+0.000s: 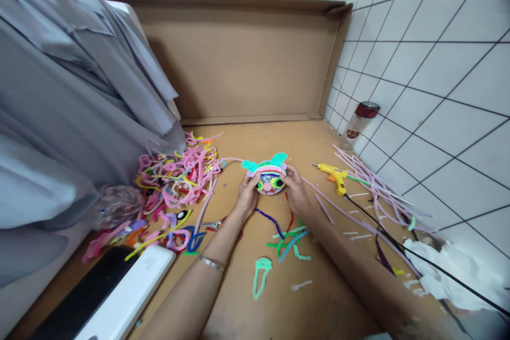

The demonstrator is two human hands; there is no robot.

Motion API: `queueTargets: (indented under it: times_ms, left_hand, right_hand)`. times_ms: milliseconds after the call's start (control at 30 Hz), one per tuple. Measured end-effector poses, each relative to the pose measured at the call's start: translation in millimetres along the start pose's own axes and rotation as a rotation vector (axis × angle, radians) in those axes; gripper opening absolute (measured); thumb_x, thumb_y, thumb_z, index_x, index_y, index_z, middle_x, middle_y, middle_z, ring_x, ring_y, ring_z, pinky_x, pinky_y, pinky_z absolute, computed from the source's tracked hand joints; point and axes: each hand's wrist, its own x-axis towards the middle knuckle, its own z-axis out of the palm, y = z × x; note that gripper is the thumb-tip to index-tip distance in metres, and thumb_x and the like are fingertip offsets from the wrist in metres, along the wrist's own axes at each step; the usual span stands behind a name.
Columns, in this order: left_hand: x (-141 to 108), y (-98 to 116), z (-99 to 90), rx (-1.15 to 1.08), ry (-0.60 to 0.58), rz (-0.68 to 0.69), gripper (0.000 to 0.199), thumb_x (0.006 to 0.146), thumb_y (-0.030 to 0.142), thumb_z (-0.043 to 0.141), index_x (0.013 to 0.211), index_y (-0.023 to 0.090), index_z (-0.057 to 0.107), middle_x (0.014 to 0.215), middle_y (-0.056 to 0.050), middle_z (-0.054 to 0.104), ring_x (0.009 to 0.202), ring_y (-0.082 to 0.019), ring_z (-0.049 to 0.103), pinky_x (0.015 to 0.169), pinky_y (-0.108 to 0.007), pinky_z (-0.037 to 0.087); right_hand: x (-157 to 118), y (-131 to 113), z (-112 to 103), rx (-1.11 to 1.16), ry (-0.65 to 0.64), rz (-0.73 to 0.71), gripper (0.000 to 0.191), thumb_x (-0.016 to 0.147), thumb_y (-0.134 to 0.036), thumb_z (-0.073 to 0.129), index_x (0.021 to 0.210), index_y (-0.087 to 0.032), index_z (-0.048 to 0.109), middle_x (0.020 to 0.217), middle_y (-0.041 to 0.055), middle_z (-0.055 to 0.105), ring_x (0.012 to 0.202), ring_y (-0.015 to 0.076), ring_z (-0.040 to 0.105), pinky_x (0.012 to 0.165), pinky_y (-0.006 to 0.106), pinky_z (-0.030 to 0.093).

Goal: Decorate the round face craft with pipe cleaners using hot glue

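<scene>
A small round craft face (pixel 271 183) with green ears, a pink band and yellow-green eyes is held between both hands at the middle of the table. My left hand (pixel 249 191) grips its left edge with the thumb on the front. On the opposite edge, my right hand (pixel 295 186) pinches it the same way. Just below the hands lie a dark blue pipe cleaner (pixel 271 219), a red one (pixel 290 212) and several green pieces (pixel 289 239). A light green loop (pixel 261 276) rests nearer to me.
A pile of pink pipe cleaners (pixel 187 170) lies left, with scissors (pixel 211 224) and a white box (pixel 131 292) nearer. At right are a yellow glue gun (pixel 337 176), its cord, lilac stems (pixel 374 186), a jar (pixel 360 119) and white tissue (pixel 450 271). Cardboard (pixel 247 64) stands behind.
</scene>
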Motion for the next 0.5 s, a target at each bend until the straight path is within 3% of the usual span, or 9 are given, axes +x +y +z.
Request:
queueTargets:
  times_ms: [267, 500]
  left_hand:
    - [-2.1, 0.5, 1.5, 0.004, -0.008, 0.001, 0.042, 0.067, 0.044, 0.082, 0.097, 0.017, 0.068, 0.102, -0.007, 0.074, 0.110, -0.028, 0.065, 0.098, -0.041, 0.047]
    - [-2.1, 1.4, 2.0, -0.006, -0.007, 0.004, 0.041, 0.067, 0.042, 0.082, 0.097, 0.017, 0.068, 0.100, -0.007, 0.074, 0.110, -0.027, 0.064, 0.101, -0.040, 0.045]
  right_hand:
    - [1.1, 0.2, -0.9, -0.003, 0.013, 0.028, 0.047, 0.061, -0.027, 0.069, 0.107, -0.024, 0.057, 0.115, 0.0047, 0.067, 0.109, 0.0245, 0.061, 0.101, 0.045, 0.046]
    - [-3.4, -5.6, 1.4, 0.031, -0.029, 0.048, 0.046, 0.064, -0.027, 0.071, 0.108, -0.024, 0.057, 0.114, 0.0037, 0.067, 0.107, 0.0234, 0.061, 0.097, 0.041, 0.047]
